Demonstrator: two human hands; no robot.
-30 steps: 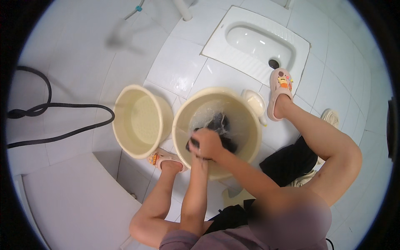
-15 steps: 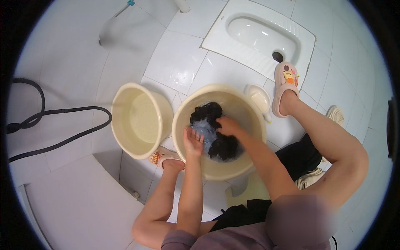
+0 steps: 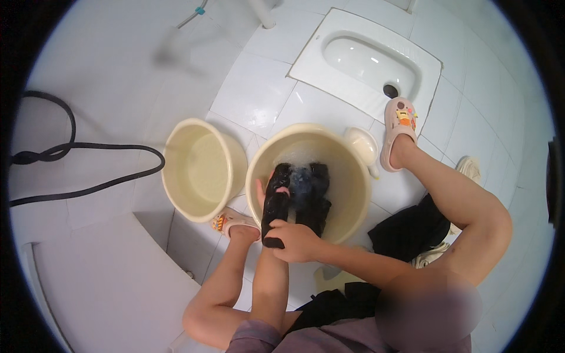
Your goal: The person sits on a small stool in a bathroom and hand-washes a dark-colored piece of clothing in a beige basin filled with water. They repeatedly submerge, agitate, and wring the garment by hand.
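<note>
Inside a round cream basin (image 3: 360, 194), a wet black garment (image 3: 318, 206) lies partly in cloudy water. One length of it stretches over the basin's near-left rim and across my left wrist. My left hand (image 3: 261, 191) is at the left inner side of the basin, mostly covered by that cloth, with a few fingers showing around it. My right hand (image 3: 297, 240) grips the near end of the same length, just above my left forearm. The garment's exact kind cannot be made out.
A second cream basin (image 3: 232, 159) stands to the left. A white dipper (image 3: 362, 146) sits right of the basin, and a squat toilet (image 3: 335, 76) is set in the tiled floor beyond. Black cloth (image 3: 406, 232) lies by my right leg. A black hose (image 3: 112, 146) loops at left.
My right hand has come out of the basin's middle toward my left forearm, drawing part of the black garment with it. My left hand, bare and palm up before, is now under that cloth.
</note>
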